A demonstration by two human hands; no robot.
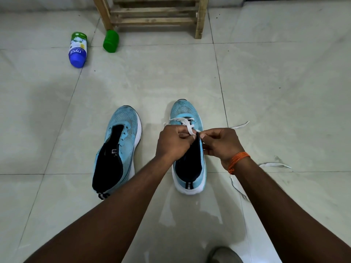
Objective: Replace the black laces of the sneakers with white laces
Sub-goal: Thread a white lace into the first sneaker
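My left hand [173, 142] and right hand [221, 144] are close together over the near sneaker [187, 111], almost touching. They cover its middle, so I cannot see the eyelets there. Both hands have curled fingers. The right pinches the lace [187, 124] at its fingertips. The left seems to grip the same lace where it crosses, though its fingers hide the exact hold. Beyond the hands the white lace shows, threaded across the lowest eyelets near the toe.

I count two sneakers. The second sneaker [121, 133] lies to the left of my left hand, apart from it, eyelets bare and tongue open.

To the right of my right hand, three loose white strands lie on the floor [284, 82]. I cannot tell whether they are one lace or two, as my forearm covers where they run.

Far ahead and to the left lie two bottles, one blue bottle [77, 49] and one green bottle [110, 41]. The green one touches a rack [155, 18] whose top is cut off. A grey shape [225, 255] at the bottom edge is cut off and unclear.
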